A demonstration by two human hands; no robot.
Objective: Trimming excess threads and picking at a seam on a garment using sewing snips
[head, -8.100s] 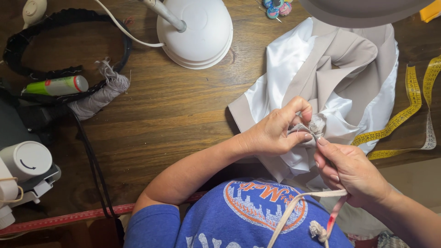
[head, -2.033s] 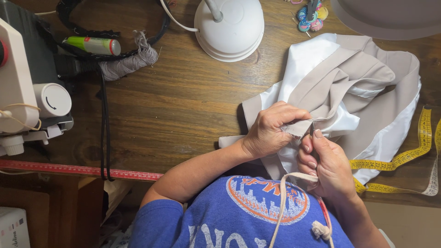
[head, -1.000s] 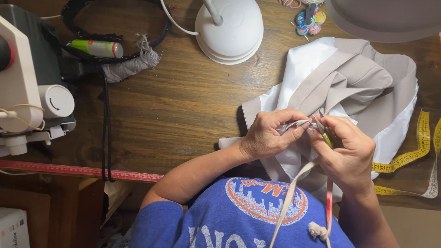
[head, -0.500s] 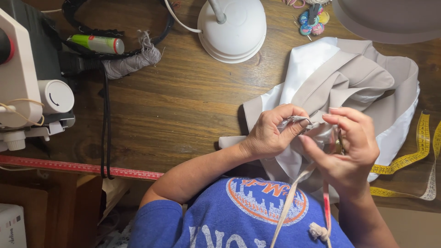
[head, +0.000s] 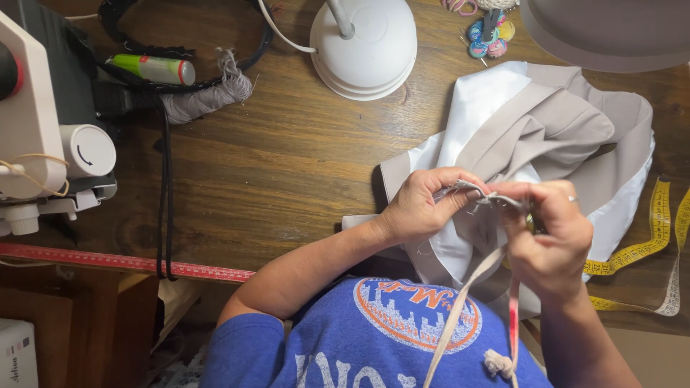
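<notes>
The work surface is a dark wooden table (head: 287,158), seen from above. A white sewing machine (head: 36,136) stands at its left edge, a round white lamp base (head: 366,47) at the top centre, and a yellow tape measure (head: 658,237) lies along the right side. A green tube (head: 151,68) and a wad of grey thread (head: 205,100) lie near black cables at upper left. A red ruler (head: 122,262) runs along the near table edge.

The left hand (head: 424,205) reaches in from the lower left, forearm angled across the table edge. The right hand (head: 550,241) comes up from the lower right. Both hands meet over a beige and white garment (head: 546,129) heaped at right of centre. Each hand's fingers are closed together, pinching a frayed seam edge (head: 485,197) of the garment, held raised between them.
</notes>
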